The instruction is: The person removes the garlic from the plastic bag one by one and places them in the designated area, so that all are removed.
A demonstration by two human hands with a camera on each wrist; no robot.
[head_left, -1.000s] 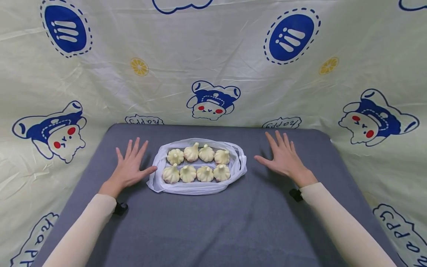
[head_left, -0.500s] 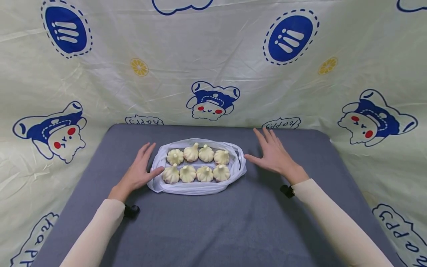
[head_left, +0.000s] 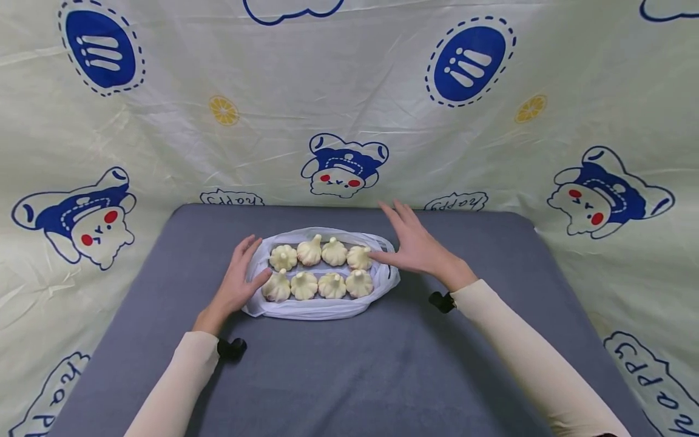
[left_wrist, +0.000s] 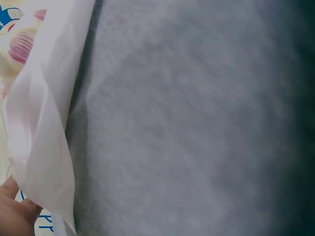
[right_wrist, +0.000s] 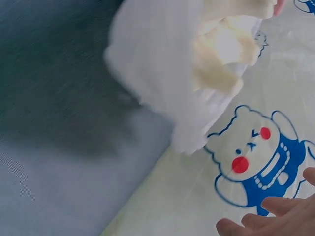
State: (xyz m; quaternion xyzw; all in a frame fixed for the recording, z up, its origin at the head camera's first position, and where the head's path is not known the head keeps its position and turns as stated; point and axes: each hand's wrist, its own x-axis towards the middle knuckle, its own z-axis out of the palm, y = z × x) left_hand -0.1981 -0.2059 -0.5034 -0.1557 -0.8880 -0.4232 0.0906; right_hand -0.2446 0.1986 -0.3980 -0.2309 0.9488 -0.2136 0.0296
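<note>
Several garlic bulbs [head_left: 332, 285] stand in two rows inside a white plastic bag [head_left: 306, 312] with its rim rolled down, on the grey cloth. My left hand [head_left: 236, 284] is at the bag's left end, thumb reaching over the rim toward the nearest bulb. In the left wrist view, that hand's fingers [left_wrist: 17, 216] show right at the edge of the bag [left_wrist: 44, 128]. My right hand [head_left: 417, 247] hovers by the right end with fingers spread, its thumb overlapping the far right bulb. The right wrist view shows extended fingers [right_wrist: 280, 216] apart from the bag [right_wrist: 152, 59].
A grey cloth [head_left: 355, 370] covers the table, whose far edge runs just behind the bag. Behind and beside it hangs a pale printed curtain [head_left: 262, 152] with blue cartoon figures. Dark wrist cameras sit under both wrists.
Both hands have moved inward to the bag's ends, the right one travelling farther left. The left fingers have drawn closer together. The bag and garlic bulbs stay in place.
</note>
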